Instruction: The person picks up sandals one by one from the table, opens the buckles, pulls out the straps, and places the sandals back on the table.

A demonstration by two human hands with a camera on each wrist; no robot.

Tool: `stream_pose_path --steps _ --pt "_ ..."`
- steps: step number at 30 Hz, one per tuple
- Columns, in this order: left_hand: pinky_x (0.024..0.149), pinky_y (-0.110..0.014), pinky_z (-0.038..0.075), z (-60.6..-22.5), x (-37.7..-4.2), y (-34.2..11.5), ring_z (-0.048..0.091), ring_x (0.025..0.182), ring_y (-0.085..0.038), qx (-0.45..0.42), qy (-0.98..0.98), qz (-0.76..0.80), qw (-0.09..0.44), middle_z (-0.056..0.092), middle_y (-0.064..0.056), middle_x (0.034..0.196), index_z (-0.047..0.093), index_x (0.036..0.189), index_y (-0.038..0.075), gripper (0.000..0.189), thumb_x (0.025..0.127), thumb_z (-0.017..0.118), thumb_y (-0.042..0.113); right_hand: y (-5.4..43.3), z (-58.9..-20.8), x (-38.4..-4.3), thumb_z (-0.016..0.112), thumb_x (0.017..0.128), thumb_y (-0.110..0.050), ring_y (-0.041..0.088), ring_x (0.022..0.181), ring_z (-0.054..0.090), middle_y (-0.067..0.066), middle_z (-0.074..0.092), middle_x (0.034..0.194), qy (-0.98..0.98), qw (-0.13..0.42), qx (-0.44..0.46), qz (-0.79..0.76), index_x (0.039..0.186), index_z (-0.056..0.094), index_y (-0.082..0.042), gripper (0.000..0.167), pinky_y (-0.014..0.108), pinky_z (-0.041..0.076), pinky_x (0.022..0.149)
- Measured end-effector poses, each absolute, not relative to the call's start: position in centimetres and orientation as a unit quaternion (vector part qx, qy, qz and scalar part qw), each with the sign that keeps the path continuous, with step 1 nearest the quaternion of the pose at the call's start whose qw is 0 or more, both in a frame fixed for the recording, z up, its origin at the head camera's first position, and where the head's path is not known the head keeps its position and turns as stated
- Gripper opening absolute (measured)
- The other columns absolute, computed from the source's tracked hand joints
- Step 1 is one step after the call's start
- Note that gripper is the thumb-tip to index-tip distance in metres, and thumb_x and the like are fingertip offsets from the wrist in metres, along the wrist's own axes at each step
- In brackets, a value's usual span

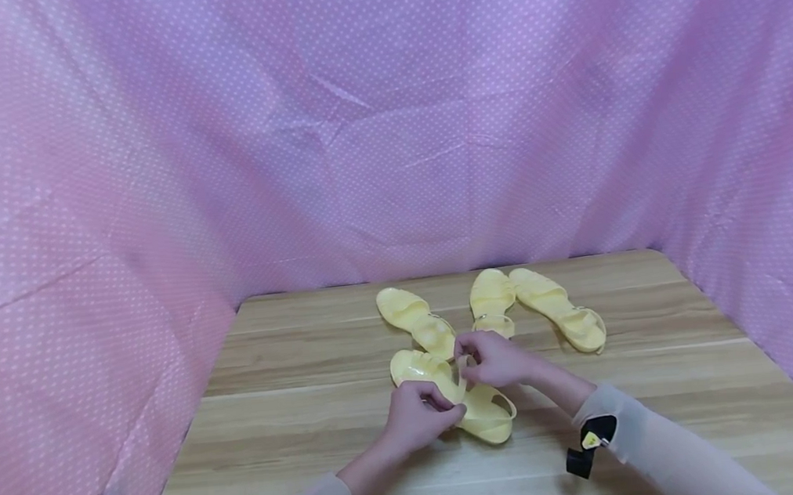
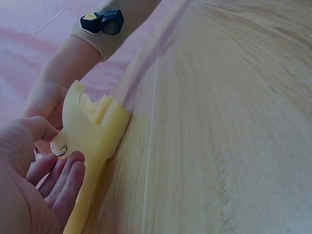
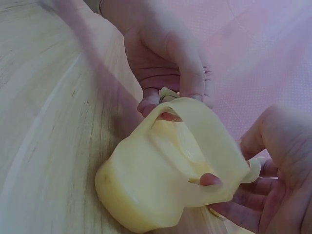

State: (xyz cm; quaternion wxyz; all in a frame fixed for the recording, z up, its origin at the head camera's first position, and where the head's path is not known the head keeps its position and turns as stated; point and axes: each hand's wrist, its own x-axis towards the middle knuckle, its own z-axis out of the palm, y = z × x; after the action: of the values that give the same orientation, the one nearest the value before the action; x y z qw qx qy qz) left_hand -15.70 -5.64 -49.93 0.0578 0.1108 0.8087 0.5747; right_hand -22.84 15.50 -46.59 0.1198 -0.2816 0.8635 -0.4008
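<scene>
A yellow sandal lies on the table between my two hands, its sole towards the wood and its strap arching up. My left hand pinches the strap's small metal buckle between thumb and fingers. On the other side, my right hand grips the strap, and in the right wrist view its fingertips show through the sandal's opening. Part of the strap's end is hidden behind the fingers of my right hand.
Farther back lie more yellow sandals: one at the left, one in the middle partly behind my right hand, and one at the right. Pink dotted cloth hangs around the wooden table.
</scene>
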Motion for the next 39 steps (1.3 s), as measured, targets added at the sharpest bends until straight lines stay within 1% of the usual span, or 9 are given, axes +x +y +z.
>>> stream_pose_path --steps 4,8,11,15,21,25,28,35,39 --pt "0.052 -0.018 0.056 -49.98 -15.69 -5.66 0.067 0.054 -0.003 0.114 0.808 0.576 0.057 0.075 -0.005 0.064 0.076 0.073 0.005 0.015 0.079 0.088 0.011 15.61 -46.71 -22.94 0.068 0.086 -0.001 0.010 0.062 0.065 0.002 0.070 0.082 0.867 0.118 -0.272 -0.401 0.095 0.063 -0.006 0.011 0.023 0.049 0.054" --pt "0.053 -0.019 0.057 -50.05 -15.70 -5.70 0.067 0.054 -0.003 0.114 0.807 0.577 0.054 0.075 -0.005 0.064 0.076 0.074 0.005 0.015 0.079 0.089 0.012 15.62 -46.69 -22.94 0.067 0.089 -0.003 0.007 0.061 0.059 0.001 0.068 0.084 0.862 0.124 -0.278 -0.405 0.099 0.065 -0.007 0.011 0.022 0.049 0.055" --pt "0.054 -0.020 0.058 -50.09 -15.76 -5.75 0.067 0.054 -0.002 0.115 0.807 0.577 0.050 0.075 -0.005 0.065 0.076 0.074 0.005 0.016 0.079 0.089 0.013 15.50 -46.60 -22.87 0.073 0.093 -0.010 0.003 0.061 0.053 -0.004 0.065 0.082 0.857 0.124 -0.292 -0.406 0.101 0.065 -0.011 0.011 0.021 0.046 0.057" --pt "0.055 -0.019 0.058 -50.02 -15.74 -5.78 0.066 0.055 -0.001 0.115 0.806 0.579 0.052 0.076 -0.005 0.066 0.077 0.075 0.005 0.017 0.080 0.090 0.014 15.31 -46.60 -22.74 0.082 0.091 -0.018 0.001 0.059 0.049 -0.010 0.062 0.076 0.856 0.119 -0.305 -0.399 0.099 0.061 -0.014 0.023 0.020 0.043 0.057" --pt "0.054 -0.019 0.057 -49.84 -15.72 -5.72 0.066 0.054 -0.001 0.122 0.801 0.583 0.053 0.076 -0.006 0.066 0.076 0.075 0.004 0.016 0.080 0.089 0.012 15.26 -46.83 -22.77 0.086 0.089 -0.017 0.008 0.057 0.062 -0.007 0.064 0.067 0.859 0.128 -0.276 -0.411 0.097 0.064 -0.014 0.023 0.022 0.050 0.056" --pt "0.052 -0.018 0.055 -49.81 -15.71 -5.66 0.066 0.053 -0.001 0.114 0.805 0.580 0.057 0.075 -0.006 0.064 0.075 0.073 0.004 0.016 0.080 0.088 0.011 15.44 -46.98 -22.84 0.082 0.092 -0.014 0.013 0.060 0.069 -0.002 0.067 0.069 0.855 0.129 -0.267 -0.427 0.096 0.064 -0.011 0.019 0.024 0.054 0.056" --pt "0.051 -0.018 0.055 -49.88 -15.70 -5.66 0.067 0.052 -0.003 0.114 0.805 0.579 0.056 0.075 -0.007 0.062 0.074 0.072 0.004 0.015 0.079 0.086 0.009 15.59 -47.07 -22.84 0.080 0.094 -0.012 0.012 0.059 0.069 -0.001 0.068 0.070 0.851 0.123 -0.270 -0.434 0.095 0.063 -0.010 0.017 0.024 0.054 0.055" --pt "0.053 -0.020 0.057 -49.92 -15.60 -5.67 0.067 0.053 -0.002 0.114 0.799 0.588 0.056 0.076 -0.008 0.065 0.075 0.075 0.003 0.016 0.081 0.088 0.012 15.46 -46.95 -22.80 0.083 0.092 -0.019 0.004 0.060 0.056 -0.007 0.060 0.074 0.850 0.133 -0.276 -0.429 0.094 0.063 -0.012 0.021 0.021 0.050 0.057" --pt "0.053 -0.020 0.057 -49.83 -15.56 -5.61 0.067 0.053 -0.001 0.115 0.800 0.587 0.057 0.076 -0.007 0.065 0.075 0.075 0.003 0.016 0.081 0.088 0.012 15.42 -46.98 -22.77 0.083 0.091 -0.014 0.008 0.061 0.064 -0.006 0.061 0.072 0.843 0.143 -0.274 -0.439 0.094 0.062 -0.010 0.022 0.023 0.055 0.058"
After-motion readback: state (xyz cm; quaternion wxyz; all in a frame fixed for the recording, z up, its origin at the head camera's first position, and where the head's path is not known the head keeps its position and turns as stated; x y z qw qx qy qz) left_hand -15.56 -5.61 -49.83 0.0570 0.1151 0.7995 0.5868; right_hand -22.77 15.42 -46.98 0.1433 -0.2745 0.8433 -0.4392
